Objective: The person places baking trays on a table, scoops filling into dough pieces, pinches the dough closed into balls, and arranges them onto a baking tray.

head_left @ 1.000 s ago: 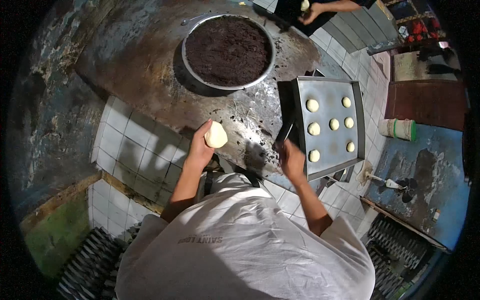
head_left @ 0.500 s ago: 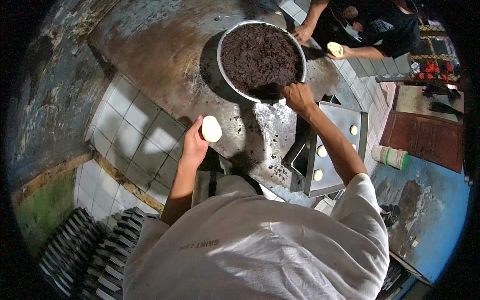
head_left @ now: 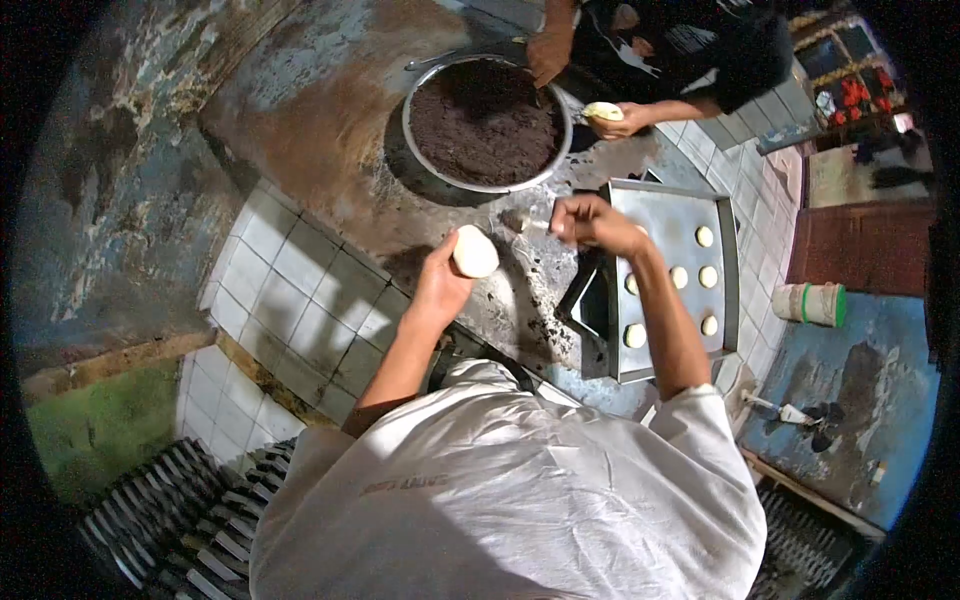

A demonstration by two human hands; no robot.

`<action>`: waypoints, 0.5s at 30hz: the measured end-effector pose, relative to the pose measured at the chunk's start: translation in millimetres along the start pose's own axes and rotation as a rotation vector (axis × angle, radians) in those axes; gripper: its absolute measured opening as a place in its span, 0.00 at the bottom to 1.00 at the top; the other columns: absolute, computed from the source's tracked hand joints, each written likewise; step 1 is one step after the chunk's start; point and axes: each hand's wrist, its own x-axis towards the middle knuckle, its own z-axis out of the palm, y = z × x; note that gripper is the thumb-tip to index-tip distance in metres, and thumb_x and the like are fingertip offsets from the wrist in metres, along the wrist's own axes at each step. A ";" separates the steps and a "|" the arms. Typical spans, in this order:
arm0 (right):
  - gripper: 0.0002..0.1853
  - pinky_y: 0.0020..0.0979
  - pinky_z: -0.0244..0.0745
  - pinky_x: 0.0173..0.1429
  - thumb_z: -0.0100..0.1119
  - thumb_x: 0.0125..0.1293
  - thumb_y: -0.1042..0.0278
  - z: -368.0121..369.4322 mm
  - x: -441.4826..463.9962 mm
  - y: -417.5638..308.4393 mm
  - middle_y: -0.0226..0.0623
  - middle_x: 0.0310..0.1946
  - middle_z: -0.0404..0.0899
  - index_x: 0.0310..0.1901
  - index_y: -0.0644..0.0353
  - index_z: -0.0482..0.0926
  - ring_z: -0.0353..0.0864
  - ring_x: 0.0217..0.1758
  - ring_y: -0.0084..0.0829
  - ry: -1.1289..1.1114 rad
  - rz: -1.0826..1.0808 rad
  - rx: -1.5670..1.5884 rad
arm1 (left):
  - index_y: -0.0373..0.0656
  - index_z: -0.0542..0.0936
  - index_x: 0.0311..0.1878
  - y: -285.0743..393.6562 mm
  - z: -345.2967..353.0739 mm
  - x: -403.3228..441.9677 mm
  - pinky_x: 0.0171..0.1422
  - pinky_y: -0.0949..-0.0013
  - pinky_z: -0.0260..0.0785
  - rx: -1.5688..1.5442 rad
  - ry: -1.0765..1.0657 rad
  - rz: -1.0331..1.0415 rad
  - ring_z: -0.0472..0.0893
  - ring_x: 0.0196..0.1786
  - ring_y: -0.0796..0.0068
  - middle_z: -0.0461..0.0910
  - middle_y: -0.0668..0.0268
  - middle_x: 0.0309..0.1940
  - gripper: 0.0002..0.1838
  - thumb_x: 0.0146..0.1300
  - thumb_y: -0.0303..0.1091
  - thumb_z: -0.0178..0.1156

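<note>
A pale, flattened piece of dough point(head_left: 475, 252) rests in my left hand point(head_left: 442, 285), its fingers mostly behind it. To its right, my right hand point(head_left: 595, 224) is closed around the handle of a small spoon point(head_left: 534, 225), whose dark, blurred end points toward the dough. Beyond both hands stands a round metal bowl point(head_left: 412, 140) full of dark crumbly filling point(head_left: 485, 120). On the right, a metal tray point(head_left: 655, 365) holds several pale dough balls point(head_left: 704, 237); my right forearm covers part of it.
Across the table point(head_left: 310, 150), a co-worker point(head_left: 690, 50) has one hand point(head_left: 548, 57) at the bowl's far rim and filled dough in the other hand point(head_left: 620, 122). White containers point(head_left: 808, 303) stand on a blue surface at right.
My right hand has come back from the bowl toward my left hand, bringing the spoon. The co-worker's free hand has moved over the bowl's far edge.
</note>
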 end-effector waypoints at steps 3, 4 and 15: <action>0.05 0.21 0.67 0.41 0.67 0.68 0.72 61.9 -52.3 44.6 0.22 0.32 0.78 0.37 0.57 0.79 0.73 0.36 0.15 0.184 -0.180 0.194 | 0.40 0.76 0.58 -48.8 36.1 -13.6 0.70 0.57 0.71 -0.127 -0.104 -0.102 0.79 0.60 0.64 0.80 0.62 0.53 0.15 0.78 0.40 0.55; 0.06 0.23 0.72 0.47 0.69 0.67 0.73 80.5 -69.6 61.5 0.23 0.36 0.81 0.38 0.58 0.79 0.76 0.42 0.17 0.306 -0.141 0.213 | 0.39 0.77 0.56 -62.9 47.4 -21.2 0.69 0.58 0.71 -0.135 -0.156 -0.146 0.80 0.57 0.65 0.80 0.63 0.52 0.15 0.79 0.41 0.54; 0.06 0.33 0.75 0.47 0.67 0.69 0.66 206.4 -199.1 330.6 0.34 0.40 0.85 0.40 0.58 0.81 0.83 0.43 0.27 0.865 -0.116 0.717 | 0.39 0.73 0.66 -173.5 49.2 -75.6 0.76 0.48 0.66 0.021 -0.271 -0.368 0.77 0.66 0.57 0.78 0.57 0.62 0.22 0.80 0.44 0.50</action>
